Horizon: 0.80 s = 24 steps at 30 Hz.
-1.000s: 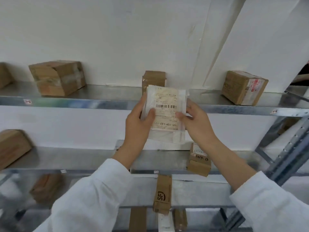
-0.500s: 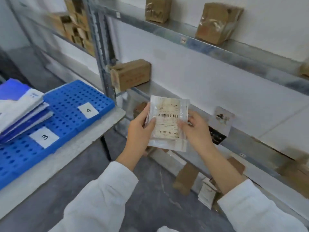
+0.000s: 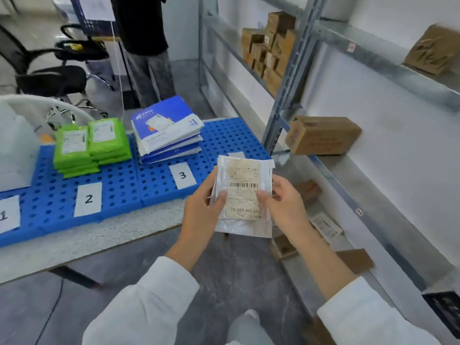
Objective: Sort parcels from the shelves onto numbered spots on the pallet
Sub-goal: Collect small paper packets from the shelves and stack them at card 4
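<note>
Parcel, a flat white bag with a barcode label facing up, is held in front of the chest over bare grey floor, just off the near right corner of the pallet. Left hand has its grip closed on the parcel's left edge, thumb on the label; right hand has its grip closed on the right edge, thumb on the label too.

Open room: a floor aisle runs between the table edge on the left and the shelves on the right. A person in dark clothes stands at the far end of it, beside a black chair.

Blue perforated pallet lies on the table, its near edge set back from the table edge. Cards 1, 2 and 3 sit along the front. Behind 2: two stacks of green bags, side by side and touching. Behind 3: one stack of blue-and-white mailers. Behind 1: a white item, cut off by the frame. Right-hand pallet section bare where visible; a white card is partly hidden behind the parcel.

Shelves: one brown box on the middle level near the upright, a pile of boxes further back, one box on the upper level, blurred cartons low down
</note>
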### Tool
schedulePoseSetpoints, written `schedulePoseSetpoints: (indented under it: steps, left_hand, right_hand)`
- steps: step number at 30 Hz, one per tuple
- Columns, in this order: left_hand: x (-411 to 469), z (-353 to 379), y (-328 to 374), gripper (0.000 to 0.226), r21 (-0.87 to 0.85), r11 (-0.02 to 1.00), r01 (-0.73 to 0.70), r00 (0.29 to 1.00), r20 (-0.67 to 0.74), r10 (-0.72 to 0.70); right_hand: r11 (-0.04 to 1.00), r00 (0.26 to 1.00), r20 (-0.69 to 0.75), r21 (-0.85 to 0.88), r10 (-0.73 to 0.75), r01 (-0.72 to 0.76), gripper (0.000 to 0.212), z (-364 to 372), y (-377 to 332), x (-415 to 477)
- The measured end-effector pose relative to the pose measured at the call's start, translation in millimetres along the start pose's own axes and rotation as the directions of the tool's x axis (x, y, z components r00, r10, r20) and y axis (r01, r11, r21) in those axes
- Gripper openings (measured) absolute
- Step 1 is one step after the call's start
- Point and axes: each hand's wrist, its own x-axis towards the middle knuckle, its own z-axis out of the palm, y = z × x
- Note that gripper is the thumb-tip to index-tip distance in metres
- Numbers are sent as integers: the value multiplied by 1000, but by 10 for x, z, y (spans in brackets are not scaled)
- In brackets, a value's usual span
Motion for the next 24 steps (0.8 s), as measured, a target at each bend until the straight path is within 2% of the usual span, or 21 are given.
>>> schedulePoseSetpoints:
  steps: [6,13,18,24]
  left_hand:
    - [444,32,-55,55,49,998,25,991,-132,-18]
    - [1111,455,103,55,144,988,63,977,-211,-32]
    - [1612,776,126,56,135,989,64,969,-246,-29]
    - [2083,1108,118,55,138,987,82,966,-253,-45]
  right_hand:
    - [999,990,133,21,-50,48,38,162,-19,696]
    - [997,970,232,41,-73,65,35,-67,1,1619]
    - [993,956,275,71,-106,90,43,-251,4,2230]
    - [994,953,283,45,-112,103,41,-378,83,2740]
